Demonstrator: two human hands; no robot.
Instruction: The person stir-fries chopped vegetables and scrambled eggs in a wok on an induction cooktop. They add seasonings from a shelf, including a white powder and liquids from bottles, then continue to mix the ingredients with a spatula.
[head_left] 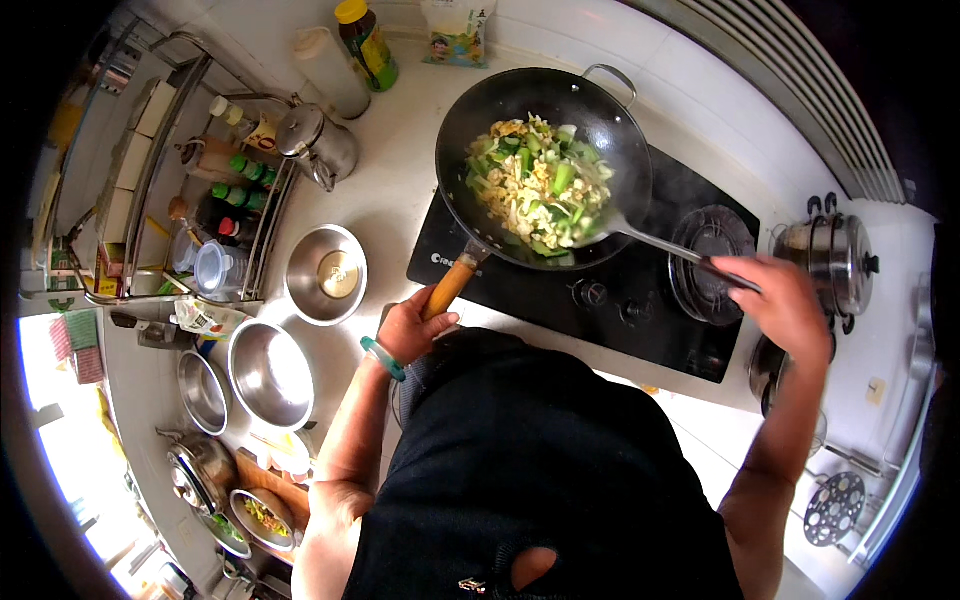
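My left hand (415,327) is closed around the yellow wooden handle (451,287) of a dark wok (620,135) on the black gas stove. A green bangle circles that wrist. In my right hand (775,300), slightly blurred, is the dark grip of a metal spatula (652,239). Its blade reaches into the right side of the food, where it is partly hidden. Chopped green vegetables and pieces that look like scrambled egg (540,185) lie in the wok, with light steam about them.
A second burner (712,235) lies right of the wok; stacked steel pots (830,260) stand beyond it. At left are steel bowls (325,240), a metal kettle (318,150) and a bottle rack (265,225). A yellow-capped bottle (368,48) stands by the back wall.
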